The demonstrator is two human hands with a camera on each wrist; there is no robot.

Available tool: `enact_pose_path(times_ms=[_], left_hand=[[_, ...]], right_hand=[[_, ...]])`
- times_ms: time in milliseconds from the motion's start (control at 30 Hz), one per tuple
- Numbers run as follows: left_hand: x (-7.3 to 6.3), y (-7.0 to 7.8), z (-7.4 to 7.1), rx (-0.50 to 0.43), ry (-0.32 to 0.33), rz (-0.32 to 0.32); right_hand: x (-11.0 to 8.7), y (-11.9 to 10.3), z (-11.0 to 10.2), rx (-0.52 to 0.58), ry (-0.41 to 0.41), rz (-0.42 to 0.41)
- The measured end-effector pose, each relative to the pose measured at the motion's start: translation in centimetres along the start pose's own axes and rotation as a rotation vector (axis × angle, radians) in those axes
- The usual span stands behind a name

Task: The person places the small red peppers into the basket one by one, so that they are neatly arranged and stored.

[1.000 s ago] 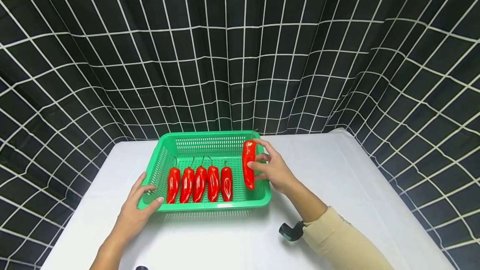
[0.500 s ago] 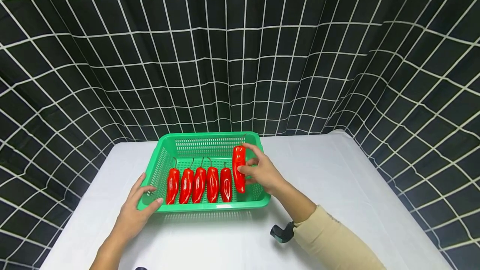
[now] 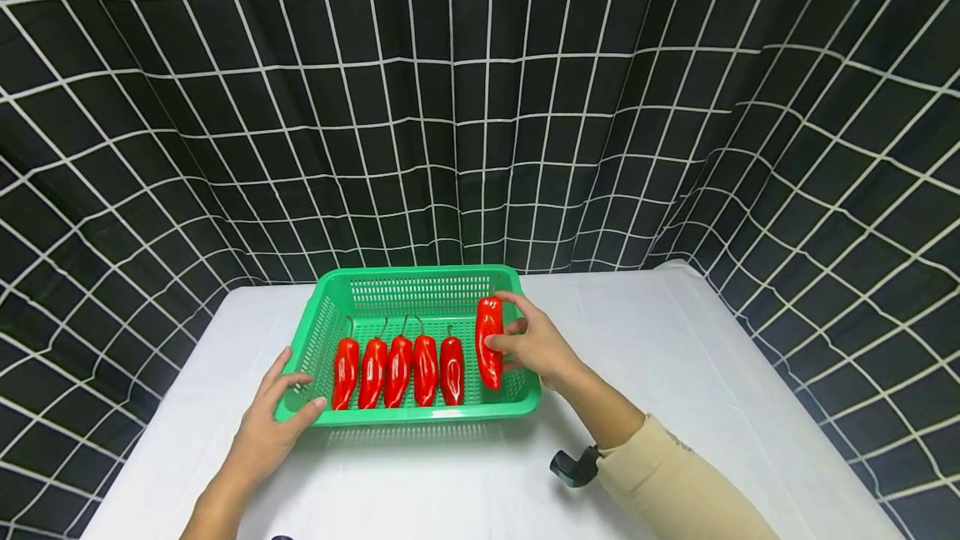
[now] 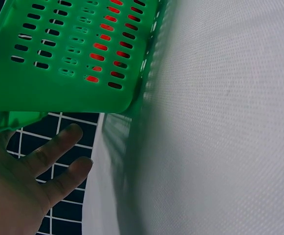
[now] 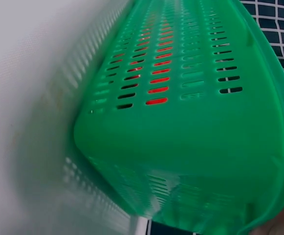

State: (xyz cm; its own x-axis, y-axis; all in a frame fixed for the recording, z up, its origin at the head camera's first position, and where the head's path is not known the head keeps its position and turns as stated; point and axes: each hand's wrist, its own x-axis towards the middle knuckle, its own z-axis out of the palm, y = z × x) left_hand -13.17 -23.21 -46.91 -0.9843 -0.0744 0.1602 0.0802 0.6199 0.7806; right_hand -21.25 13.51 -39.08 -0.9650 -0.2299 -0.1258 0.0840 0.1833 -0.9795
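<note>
A green plastic basket (image 3: 408,415) with slotted walls holds a row of several glossy red chili peppers (image 3: 399,372), stems pointing to the back. My left hand (image 3: 264,427) holds the basket's front left corner, thumb on the front rim and one finger over the left rim. In the left wrist view, two fingers (image 4: 66,181) of that hand stretch out beside the basket. My right hand (image 3: 542,346) pinches another red chili pepper (image 3: 489,344) between thumb and fingers, upright over the basket's right part. The right wrist view shows mostly the basket's outer wall (image 5: 205,132), hiding that pepper.
The basket stands on a table with a white cloth (image 3: 652,332). Dark curtains (image 3: 480,148) with a white grid surround the back and both sides. A small black device (image 3: 575,467) sits at the right wrist by the beige sleeve (image 3: 675,482).
My right hand carried the held pepper left and slightly toward me, then a little back to the right. The left hand and the row of peppers stayed in place.
</note>
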Motion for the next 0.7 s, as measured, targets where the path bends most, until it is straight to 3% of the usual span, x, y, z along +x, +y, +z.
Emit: enact_pose_path(times_ms=[333, 700], left_hand=[[-0.1, -0.1, 0.1, 0.006, 0.000, 0.003], [-0.1, 0.0, -0.1, 0.020, -0.011, 0.005]], right_hand=[[0.3, 1.5, -0.7, -0.096, 0.020, -0.038], [0.1, 1.5, -1.4, -0.072, 0.019, -0.071]])
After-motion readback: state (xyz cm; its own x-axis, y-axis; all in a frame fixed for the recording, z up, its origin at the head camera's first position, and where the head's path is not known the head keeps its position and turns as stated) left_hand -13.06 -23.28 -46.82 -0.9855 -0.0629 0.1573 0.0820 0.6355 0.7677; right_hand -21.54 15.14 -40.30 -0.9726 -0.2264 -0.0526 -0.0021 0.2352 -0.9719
